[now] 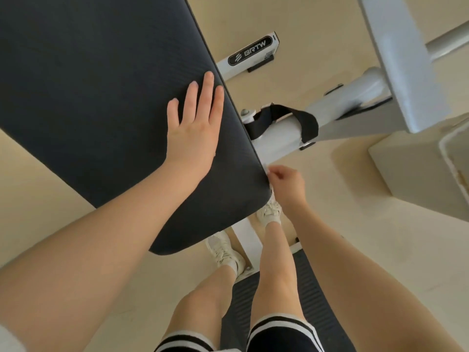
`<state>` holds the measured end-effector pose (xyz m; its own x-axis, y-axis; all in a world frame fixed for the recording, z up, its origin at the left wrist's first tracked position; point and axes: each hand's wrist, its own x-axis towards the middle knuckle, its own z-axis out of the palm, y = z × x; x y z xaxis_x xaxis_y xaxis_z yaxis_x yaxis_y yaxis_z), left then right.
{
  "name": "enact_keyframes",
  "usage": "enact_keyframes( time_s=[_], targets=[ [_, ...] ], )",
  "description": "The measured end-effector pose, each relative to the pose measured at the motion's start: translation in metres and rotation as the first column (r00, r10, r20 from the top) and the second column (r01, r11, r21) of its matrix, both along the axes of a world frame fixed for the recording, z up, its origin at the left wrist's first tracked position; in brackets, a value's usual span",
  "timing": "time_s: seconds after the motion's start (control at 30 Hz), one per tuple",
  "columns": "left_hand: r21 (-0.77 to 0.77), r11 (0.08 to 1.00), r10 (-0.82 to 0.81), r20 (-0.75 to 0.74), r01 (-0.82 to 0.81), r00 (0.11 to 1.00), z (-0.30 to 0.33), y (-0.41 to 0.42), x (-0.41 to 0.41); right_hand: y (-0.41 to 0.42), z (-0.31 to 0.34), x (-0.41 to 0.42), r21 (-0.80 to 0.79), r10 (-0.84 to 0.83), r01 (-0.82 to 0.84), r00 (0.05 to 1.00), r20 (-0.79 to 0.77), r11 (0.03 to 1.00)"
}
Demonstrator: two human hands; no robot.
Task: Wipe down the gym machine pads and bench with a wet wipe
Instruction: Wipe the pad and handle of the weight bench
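Black, finely ribbed vinyl covers the big padded bench pad (101, 97), tilted across the white steel machine frame (279, 138). The left hand (194, 128) lies flat on it near the right edge, fingers straight, holding nothing. The right hand (285, 182) curls against the pad's lower corner, pinching a small white wet wipe (266, 170), mostly hidden. That wipe looks light, limp and slick, best bunched in the fingers; the pad seems firm yet slightly giving. Pale beige flooring (330, 224) lies below, with 1 black ribbed mat (312, 295) underfoot.
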<state>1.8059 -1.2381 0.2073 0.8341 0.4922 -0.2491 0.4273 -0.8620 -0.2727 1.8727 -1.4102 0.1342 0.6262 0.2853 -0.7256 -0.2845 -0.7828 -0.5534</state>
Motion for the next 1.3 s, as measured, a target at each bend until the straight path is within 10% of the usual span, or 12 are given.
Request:
enact_keyframes(
  time_s=[0.27, 0.53, 0.63, 0.77, 0.97, 1.1, 1.17, 1.23, 1.3],
  targets=[
    [-0.083, 0.985, -0.121, 0.299, 0.152, 0.947, -0.026, -0.021, -0.053, -0.02, -0.003, -0.023, 0.066, -0.263, 0.266, 0.964, -0.047, 0.962],
    [-0.316, 0.916, 0.356, 0.35, -0.249, 0.866, -0.07, -0.064, -0.186, -0.028, -0.029, -0.131, -0.094, -0.475, 0.497, 0.732, -0.488, 0.863],
    [-0.499, 0.696, 0.702, 0.321, -0.517, 0.636, -0.068, -0.087, -0.224, -0.011, -0.026, -0.177, -0.22, -0.538, 0.501, 0.683, -0.495, 0.837],
    [-0.88, 0.031, 0.991, -0.033, -0.474, 0.126, -0.065, -0.099, -0.244, 0.007, -0.017, -0.214, -0.3, -0.612, 0.602, 0.42, -0.67, 0.74],
    [-0.948, -0.265, 0.963, -0.27, -0.174, 0.001, -0.055, -0.091, -0.267, 0.019, 0.009, -0.233, -0.046, -0.103, 0.097, 0.744, -0.66, 0.994],
    [-0.919, -0.392, 0.911, -0.382, -0.039, -0.157, -0.041, -0.089, -0.28, 0.058, 0.047, -0.217, 0.183, 0.418, -0.385, 0.884, -0.21, 0.905],
    [-0.916, -0.402, 0.896, -0.392, -0.005, -0.211, -0.037, -0.09, -0.285, 0.089, 0.066, -0.217, 0.219, 0.681, -0.745, 0.665, 0.307, 0.63],
    [-0.912, -0.407, 0.868, -0.405, 0.058, -0.288, -0.035, -0.091, -0.287, 0.121, 0.074, -0.224, 0.007, 0.704, -0.983, 0.135, 0.698, 0.182],
    [-0.908, -0.4, 0.835, -0.416, 0.121, -0.36, -0.036, -0.088, -0.289, 0.145, 0.072, -0.232, -0.353, 0.658, -0.896, -0.44, 0.611, -0.271]
  ],
)
